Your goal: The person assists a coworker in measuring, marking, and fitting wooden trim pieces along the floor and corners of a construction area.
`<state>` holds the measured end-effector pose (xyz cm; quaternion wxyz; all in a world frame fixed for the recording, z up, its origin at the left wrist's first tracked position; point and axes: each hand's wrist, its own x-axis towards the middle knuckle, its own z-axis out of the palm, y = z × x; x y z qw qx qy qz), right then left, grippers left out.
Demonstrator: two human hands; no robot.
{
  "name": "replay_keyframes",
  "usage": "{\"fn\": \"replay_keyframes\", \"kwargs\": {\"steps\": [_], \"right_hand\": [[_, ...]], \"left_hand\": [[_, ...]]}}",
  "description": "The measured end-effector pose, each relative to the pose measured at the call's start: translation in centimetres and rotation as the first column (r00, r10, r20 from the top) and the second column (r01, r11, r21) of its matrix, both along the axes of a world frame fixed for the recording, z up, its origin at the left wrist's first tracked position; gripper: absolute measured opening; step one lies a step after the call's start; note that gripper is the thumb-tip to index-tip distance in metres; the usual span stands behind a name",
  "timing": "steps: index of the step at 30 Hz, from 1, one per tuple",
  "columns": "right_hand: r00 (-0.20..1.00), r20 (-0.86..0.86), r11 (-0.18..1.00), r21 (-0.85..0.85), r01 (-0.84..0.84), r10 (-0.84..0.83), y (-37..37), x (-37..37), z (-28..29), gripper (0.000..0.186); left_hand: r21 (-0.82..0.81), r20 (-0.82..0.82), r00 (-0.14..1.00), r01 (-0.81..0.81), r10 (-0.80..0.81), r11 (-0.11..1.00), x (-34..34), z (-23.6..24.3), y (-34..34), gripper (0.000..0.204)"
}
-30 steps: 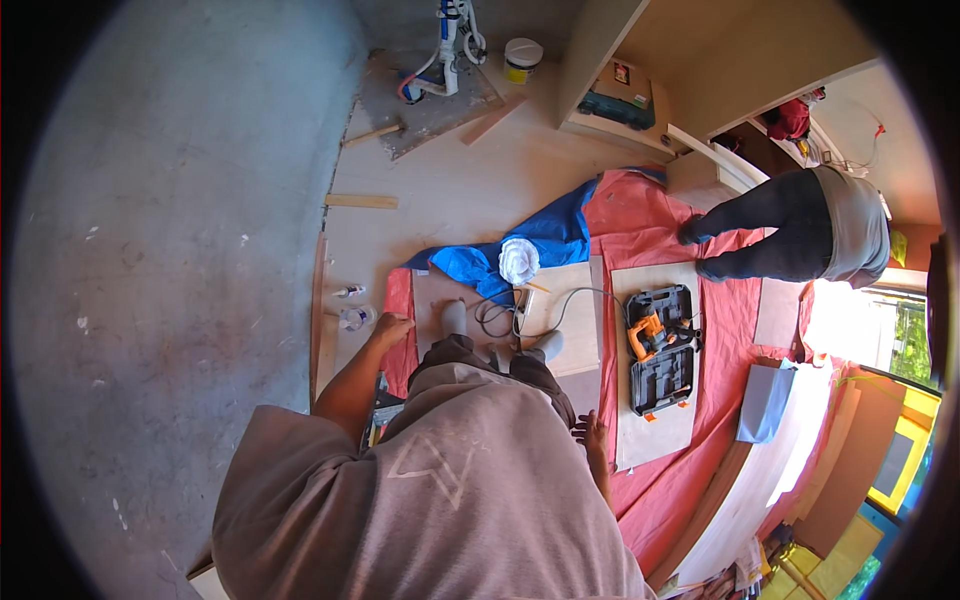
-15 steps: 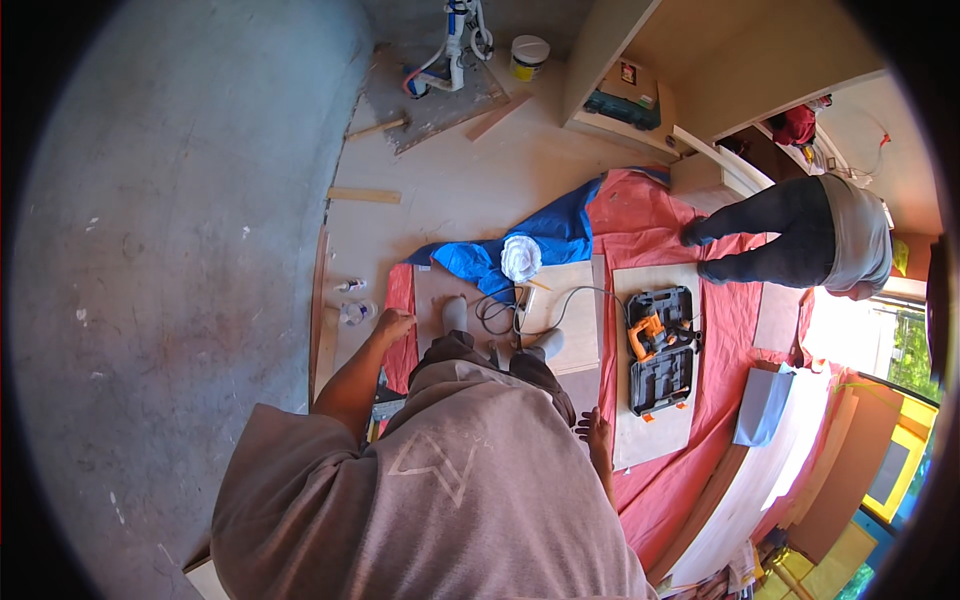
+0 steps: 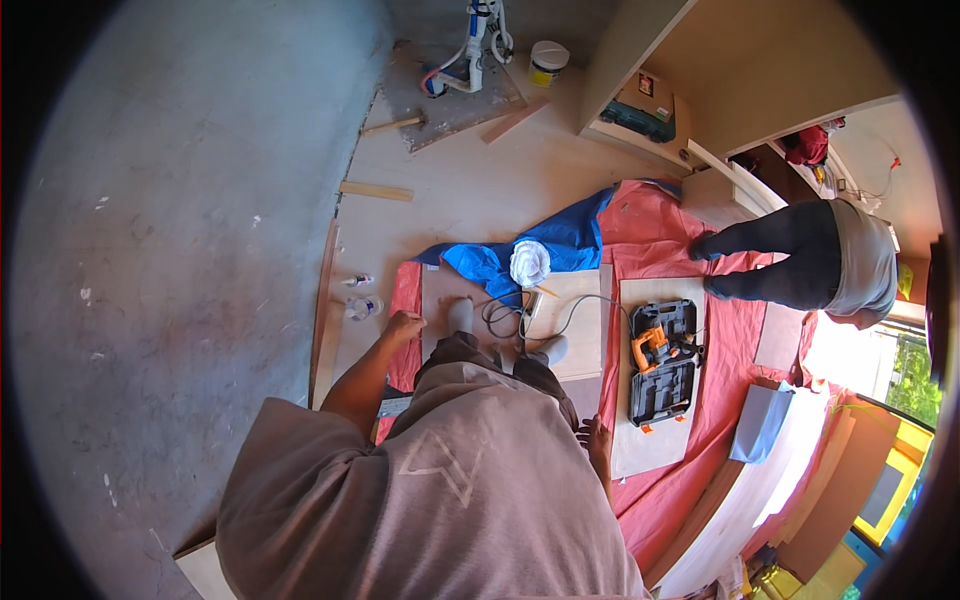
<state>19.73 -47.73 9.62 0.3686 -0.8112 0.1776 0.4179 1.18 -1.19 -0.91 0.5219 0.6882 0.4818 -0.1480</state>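
My left hand (image 3: 406, 326) hangs beside my body with its fingers curled closed; I see nothing in it. It is nearest to a red sheet (image 3: 405, 290) on the floor and a clear plastic container (image 3: 362, 308). My right hand (image 3: 594, 436) hangs low at my other side, fingers apart and holding nothing, near a pale board (image 3: 640, 455). On that board lies an open black tool case (image 3: 662, 396) with an orange power tool (image 3: 648, 350) in it. A dark cable (image 3: 575, 325) runs by my feet, which stand on boards.
A blue tarp (image 3: 478, 262) bears a white ruffled round object (image 3: 530, 263). At the right, another person (image 3: 790, 250) bends over. Long boards (image 3: 715, 500) lie at lower right. A white bucket (image 3: 547, 62) and white pipes (image 3: 476, 60) stand far off; a grey wall (image 3: 180, 300) bounds the left.
The whole view has shifted slightly, so floor things sit a little lower and farther right. Both hands keep nearly the same pose, and the other person stays bent over.
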Motion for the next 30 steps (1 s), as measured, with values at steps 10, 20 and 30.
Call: {"fn": "replay_keyframes", "kwargs": {"steps": [10,20,30], "right_hand": [[0.999,0.032,1.0,0.008,-0.027,0.026,0.0,0.1,-0.3,0.05],[1.0,0.006,1.0,-0.003,0.001,-0.001,0.6,-0.5,0.7,0.051],[0.998,0.004,0.998,0.002,0.062,-0.062,0.6,-1.4,-1.2,0.046]], "left_hand": [[-0.114,-0.034,0.999,-0.022,0.019,0.993,-0.5,-0.3,0.5,0.022],[-0.249,-0.023,0.994,-0.105,0.102,0.963,0.2,0.4,1.0,0.022],[-0.2,-0.147,0.985,-0.122,0.094,0.972,1.3,3.3,1.6,0.026]]}}
